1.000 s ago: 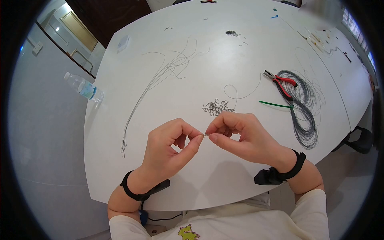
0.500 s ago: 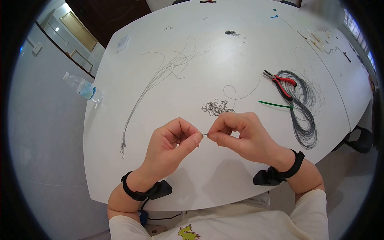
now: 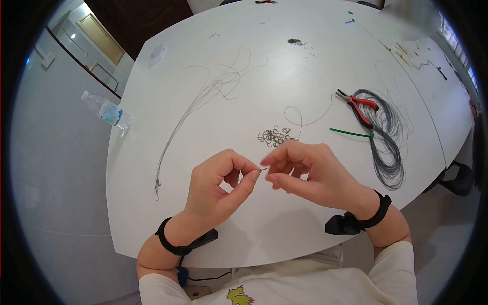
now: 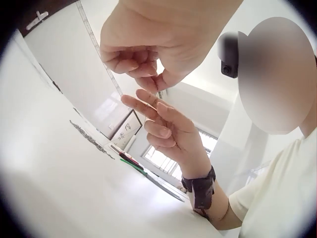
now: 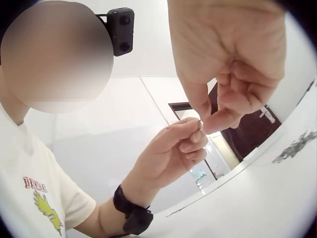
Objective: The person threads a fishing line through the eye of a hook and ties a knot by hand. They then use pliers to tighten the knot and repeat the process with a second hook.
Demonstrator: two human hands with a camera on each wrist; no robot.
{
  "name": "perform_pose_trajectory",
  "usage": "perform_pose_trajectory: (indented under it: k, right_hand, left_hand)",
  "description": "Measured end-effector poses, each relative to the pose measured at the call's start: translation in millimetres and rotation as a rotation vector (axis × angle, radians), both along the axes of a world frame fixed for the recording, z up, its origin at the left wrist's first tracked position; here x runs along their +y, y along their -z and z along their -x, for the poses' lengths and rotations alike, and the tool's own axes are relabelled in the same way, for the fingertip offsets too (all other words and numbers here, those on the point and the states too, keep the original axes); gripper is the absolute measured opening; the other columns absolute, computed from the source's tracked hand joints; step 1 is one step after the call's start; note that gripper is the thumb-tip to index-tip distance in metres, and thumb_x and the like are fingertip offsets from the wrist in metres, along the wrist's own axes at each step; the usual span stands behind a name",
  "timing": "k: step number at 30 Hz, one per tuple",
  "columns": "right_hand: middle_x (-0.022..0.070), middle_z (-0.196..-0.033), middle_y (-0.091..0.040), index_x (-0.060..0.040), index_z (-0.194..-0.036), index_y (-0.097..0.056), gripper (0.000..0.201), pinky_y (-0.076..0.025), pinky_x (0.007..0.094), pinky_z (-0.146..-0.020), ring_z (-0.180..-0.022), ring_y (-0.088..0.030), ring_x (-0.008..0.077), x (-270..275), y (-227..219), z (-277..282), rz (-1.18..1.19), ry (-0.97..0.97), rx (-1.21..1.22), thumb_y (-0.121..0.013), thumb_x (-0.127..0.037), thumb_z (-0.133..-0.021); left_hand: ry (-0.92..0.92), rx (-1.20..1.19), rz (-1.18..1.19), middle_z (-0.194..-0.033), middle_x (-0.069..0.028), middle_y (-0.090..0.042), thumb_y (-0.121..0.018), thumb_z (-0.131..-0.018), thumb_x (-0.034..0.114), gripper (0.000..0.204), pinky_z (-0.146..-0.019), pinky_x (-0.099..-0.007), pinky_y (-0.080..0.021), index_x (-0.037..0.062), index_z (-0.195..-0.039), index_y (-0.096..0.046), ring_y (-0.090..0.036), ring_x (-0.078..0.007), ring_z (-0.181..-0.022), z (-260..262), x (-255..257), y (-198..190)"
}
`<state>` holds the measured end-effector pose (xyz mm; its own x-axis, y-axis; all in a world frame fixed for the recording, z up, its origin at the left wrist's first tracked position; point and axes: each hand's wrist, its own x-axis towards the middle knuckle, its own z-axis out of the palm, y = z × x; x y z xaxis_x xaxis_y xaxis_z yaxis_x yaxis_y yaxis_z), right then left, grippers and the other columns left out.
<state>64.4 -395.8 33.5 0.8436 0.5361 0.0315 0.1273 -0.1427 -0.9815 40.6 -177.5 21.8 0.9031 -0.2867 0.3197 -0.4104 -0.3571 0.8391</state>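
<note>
Between thumb and index finger, my left hand (image 3: 218, 183) pinches a small dark metal piece (image 3: 264, 169), its end sticking out to the right; most of it is hidden by the fingertips. Right beside it is my right hand (image 3: 310, 170), thumb and index finger parted around the piece's free end, nothing held between them. In the right wrist view the metal piece (image 5: 200, 124) shows as a glint at the left hand's (image 5: 171, 153) fingertips. Just beyond the hands lies a pile of small curved metal hooks (image 3: 275, 136) on the white table (image 3: 234, 132).
To the right, red-handled pliers (image 3: 358, 108) rest on a coil of grey wire (image 3: 389, 152) with a green tie (image 3: 351, 132). Long wires with hooked ends (image 3: 170, 132) lie to the left. A plastic bottle (image 3: 108, 112) stands at the left edge; a small dark heap (image 3: 295, 42) lies farther back.
The right thumb and index finger, which pinched the metal piece's right end, have spread and let go of it. The left hand keeps its pinch, shifting slightly.
</note>
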Motion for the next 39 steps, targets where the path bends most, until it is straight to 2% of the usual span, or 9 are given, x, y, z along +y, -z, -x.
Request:
perform_pose_trajectory:
  k: [3, 17, 19, 23, 26, 29, 31, 34, 39]
  right_hand:
    - [0.006, -0.073, -0.068, 0.0007, -0.092, -0.066, 0.009, -0.05, 0.0244, -0.062, -0.068, -0.066, 0.0122, 0, 14, -3, -0.065, -0.009, -0.073, -0.065, -0.008, -0.091]
    - [0.0045, -0.068, -0.064, -0.0001, -0.089, -0.065, 0.009, -0.044, 0.0225, -0.054, -0.06, -0.057, 0.008, 1, 9, -3, 0.04, 0.012, -0.173, -0.067, -0.009, -0.089]
    - [0.0039, -0.067, -0.064, -0.0001, -0.089, -0.065, 0.009, -0.044, 0.0224, -0.054, -0.059, -0.056, 0.0074, 1, 11, -3, 0.061, 0.009, -0.176, -0.067, -0.009, -0.089]
    - [0.003, -0.067, -0.063, -0.0002, -0.088, -0.064, 0.008, -0.044, 0.0216, -0.054, -0.058, -0.055, 0.0069, 1, 16, -4, 0.002, 0.043, -0.209, -0.067, -0.008, -0.089]
    - [0.003, -0.067, -0.064, -0.0002, -0.087, -0.064, 0.008, -0.044, 0.0213, -0.054, -0.058, -0.056, 0.0069, 0, 14, -5, 0.02, 0.047, -0.208, -0.067, -0.008, -0.089]
    - [0.003, -0.067, -0.064, -0.0005, -0.087, -0.064, 0.008, -0.044, 0.0212, -0.055, -0.058, -0.056, 0.0068, -1, 14, -5, 0.037, 0.042, -0.212, -0.067, -0.007, -0.089]
    - [0.0029, -0.067, -0.064, -0.0007, -0.087, -0.064, 0.007, -0.044, 0.0212, -0.055, -0.058, -0.056, 0.0068, -1, 13, -5, 0.043, 0.037, -0.207, -0.066, -0.007, -0.089]
    - [0.0028, -0.067, -0.064, -0.0011, -0.087, -0.064, 0.006, -0.044, 0.0214, -0.055, -0.058, -0.056, 0.0069, 0, 13, -3, 0.041, 0.025, -0.19, -0.066, -0.007, -0.088]
    - [0.0031, -0.067, -0.063, -0.0017, -0.088, -0.063, 0.007, -0.044, 0.0222, -0.055, -0.058, -0.056, 0.0079, 1, 14, -2, 0.057, 0.013, -0.223, -0.067, -0.007, -0.088]
  left_hand:
    - [0.018, 0.029, 0.013, -0.078, 0.0, -0.061, -0.066, -0.089, 0.001, 0.003, -0.06, -0.02, -0.041, 0.0018, -0.089, -0.063, -0.05, -0.005, -0.066, 1, 0, -1]
    - [-0.004, 0.177, 0.136, -0.075, 0.0003, -0.064, -0.069, -0.089, 0.008, 0.008, -0.061, -0.0207, -0.042, 0.0006, -0.087, -0.065, -0.051, -0.005, -0.066, -3, 1, 7]
    - [0.031, 0.24, 0.073, -0.082, -0.002, -0.065, -0.063, -0.095, 0.005, 0.006, -0.069, -0.0208, -0.043, -0.0003, -0.093, -0.065, -0.057, -0.0058, -0.074, -1, 3, 2]
    - [0.045, 0.28, 0.097, -0.082, -0.0023, -0.065, -0.059, -0.097, 0.006, 0.01, -0.065, -0.0207, -0.042, -0.001, -0.095, -0.066, -0.057, -0.0057, -0.073, -4, 6, 1]
    - [-0.057, 0.171, 0.061, -0.081, -0.0018, -0.065, -0.055, -0.099, 0.007, 0.015, -0.063, -0.0203, -0.041, -0.0012, -0.099, -0.068, -0.056, -0.0054, -0.072, -8, 9, -3]
    - [-0.064, -0.068, -0.108, -0.083, -0.0027, -0.066, -0.063, -0.092, 0.003, 0.011, -0.058, -0.0194, -0.04, 0.0019, -0.101, -0.069, -0.056, -0.0059, -0.069, -10, 12, -5]
    - [-0.025, -0.289, -0.2, -0.085, -0.0034, -0.065, -0.073, -0.08, -0.002, 0.023, -0.055, -0.0199, -0.041, 0.0066, -0.102, -0.071, -0.055, -0.0074, -0.067, -9, 5, -9]
    - [-0.007, -0.392, -0.249, -0.086, -0.003, -0.064, -0.08, -0.07, -0.005, 0.034, -0.051, -0.021, -0.041, 0.0097, -0.099, -0.072, -0.056, -0.0088, -0.065, -9, 2, -1]
    - [-0.018, -0.45, -0.284, -0.084, -0.0027, -0.063, -0.081, -0.07, -0.003, 0.027, -0.05, -0.0219, -0.043, 0.0097, -0.092, -0.073, -0.057, -0.01, -0.065, -8, 1, 0]
